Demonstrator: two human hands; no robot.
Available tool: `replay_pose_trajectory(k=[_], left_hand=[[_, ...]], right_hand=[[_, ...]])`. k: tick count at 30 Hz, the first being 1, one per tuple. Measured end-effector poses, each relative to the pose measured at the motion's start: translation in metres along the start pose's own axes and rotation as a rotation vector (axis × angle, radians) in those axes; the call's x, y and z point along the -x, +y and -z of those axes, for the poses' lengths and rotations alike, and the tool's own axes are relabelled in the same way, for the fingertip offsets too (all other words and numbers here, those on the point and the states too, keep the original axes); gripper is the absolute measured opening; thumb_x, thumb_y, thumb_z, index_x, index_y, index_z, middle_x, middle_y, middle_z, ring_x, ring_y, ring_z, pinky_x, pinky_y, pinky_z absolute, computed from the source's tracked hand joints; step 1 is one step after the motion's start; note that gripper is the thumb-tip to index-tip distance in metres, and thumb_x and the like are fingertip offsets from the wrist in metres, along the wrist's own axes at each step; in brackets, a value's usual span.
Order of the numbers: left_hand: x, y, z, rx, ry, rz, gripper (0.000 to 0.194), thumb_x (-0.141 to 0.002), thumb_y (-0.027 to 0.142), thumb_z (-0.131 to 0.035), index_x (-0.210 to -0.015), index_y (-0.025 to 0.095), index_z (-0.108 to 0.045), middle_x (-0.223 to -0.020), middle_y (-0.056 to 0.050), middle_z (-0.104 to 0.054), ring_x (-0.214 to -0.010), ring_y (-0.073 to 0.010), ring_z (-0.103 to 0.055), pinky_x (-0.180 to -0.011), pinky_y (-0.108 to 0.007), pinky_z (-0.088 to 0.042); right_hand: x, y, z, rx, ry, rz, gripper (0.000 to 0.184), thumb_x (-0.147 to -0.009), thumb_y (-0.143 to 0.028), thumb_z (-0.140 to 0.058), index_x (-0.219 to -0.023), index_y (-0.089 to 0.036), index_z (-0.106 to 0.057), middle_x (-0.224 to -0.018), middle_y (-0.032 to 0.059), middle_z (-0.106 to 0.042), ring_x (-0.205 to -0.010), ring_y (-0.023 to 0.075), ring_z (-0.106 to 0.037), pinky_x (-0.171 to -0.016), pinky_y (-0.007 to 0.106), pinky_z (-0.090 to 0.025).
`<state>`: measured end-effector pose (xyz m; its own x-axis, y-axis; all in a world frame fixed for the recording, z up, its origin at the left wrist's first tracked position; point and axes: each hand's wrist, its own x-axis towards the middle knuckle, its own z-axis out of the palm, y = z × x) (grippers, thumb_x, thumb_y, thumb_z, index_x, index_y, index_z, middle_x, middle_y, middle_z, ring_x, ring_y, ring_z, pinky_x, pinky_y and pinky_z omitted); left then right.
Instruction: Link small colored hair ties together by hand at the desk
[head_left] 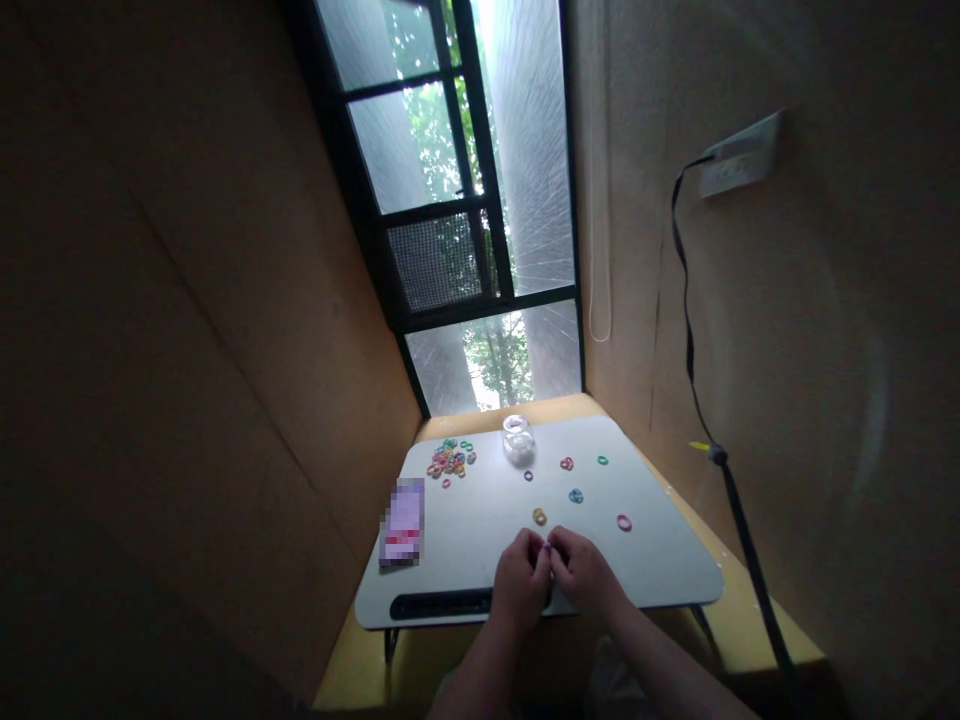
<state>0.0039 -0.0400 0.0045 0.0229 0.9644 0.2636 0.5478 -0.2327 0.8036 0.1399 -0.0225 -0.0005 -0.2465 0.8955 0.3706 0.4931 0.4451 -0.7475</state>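
My left hand (523, 575) and my right hand (581, 570) meet over the front of the white folding table, fingertips pinched together. Between them shows a bit of a small purple hair tie (547, 546), mostly hidden by the fingers. Just beyond lie yellow hair ties (540, 517). Farther out are a dark purple one (528, 476), blue ones (575, 496), red ones (567, 464), a green one (603, 460) and a pink one (624, 522). A mixed heap of hair ties (450, 461) sits at the back left.
A clear round jar (518, 440) stands at the table's back edge. On the left lies a blurred purple packet (403, 522). The white table (472, 540) has a dark slot (442, 603) along its front. A black cord (739, 520) hangs on the right from a wall socket (742, 158).
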Motion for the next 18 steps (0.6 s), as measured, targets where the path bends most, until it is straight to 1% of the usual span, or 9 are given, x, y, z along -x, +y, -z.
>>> replay_pose_trajectory(k=[10, 18], left_hand=[[0.0015, 0.0026, 0.0027, -0.004, -0.019, 0.006, 0.011, -0.086, 0.026, -0.047, -0.078, 0.019, -0.050, -0.065, 0.004, -0.051, -0.062, -0.0122, -0.047, -0.060, -0.024, -0.031], [0.0015, 0.0016, 0.0020, -0.004, -0.012, 0.009, 0.011, -0.086, 0.026, -0.047, -0.078, 0.019, -0.050, -0.065, 0.003, -0.051, -0.062, -0.0122, -0.047, -0.059, -0.024, -0.031]], right_hand=[[0.0020, -0.0003, -0.0001, 0.027, -0.006, -0.007, 0.013, -0.083, -0.023, -0.042, -0.072, -0.020, -0.048, -0.067, -0.0012, -0.055, -0.063, 0.0143, -0.051, -0.061, 0.025, -0.035], [0.0027, -0.0006, -0.0001, 0.024, -0.008, -0.008, 0.013, -0.084, -0.022, -0.042, -0.072, -0.020, -0.046, -0.067, -0.0014, -0.054, -0.064, 0.0145, -0.051, -0.061, 0.025, -0.035]])
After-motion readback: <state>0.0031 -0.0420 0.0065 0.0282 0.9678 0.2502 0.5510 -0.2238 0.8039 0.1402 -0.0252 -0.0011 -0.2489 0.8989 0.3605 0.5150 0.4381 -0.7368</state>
